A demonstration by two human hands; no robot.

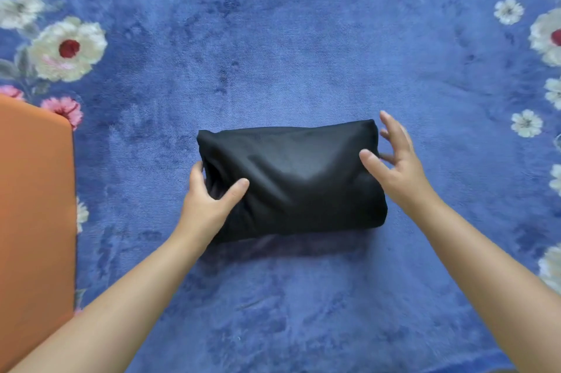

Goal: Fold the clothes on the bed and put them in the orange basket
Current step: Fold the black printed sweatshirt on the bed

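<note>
two hands are set at the folded black garment (291, 181) mid-bed: left hand (209, 199) clamped on its end, right hand (394, 160) spread beside it, so folds could be spilled if lifted unevenly toward the orange basket (33, 205).

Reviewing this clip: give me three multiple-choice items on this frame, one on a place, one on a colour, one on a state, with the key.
1. Where does the orange fabric basket sit?
A. at the left edge of view
B. at the right edge
C. beyond the bundle

2. What colour is the folded fabric bundle?
A. white
B. black
C. red

3. How does the left hand meet the bundle?
A. grips its left end
B. hovers well clear
C. lies flat on the blue floral bedspread

Key: 1 A, the orange wall fills the left border. 2 B, the cloth is plainly black. 3 A, thumb on top, fingers round the end; the right hand is spread at the other end.
</note>
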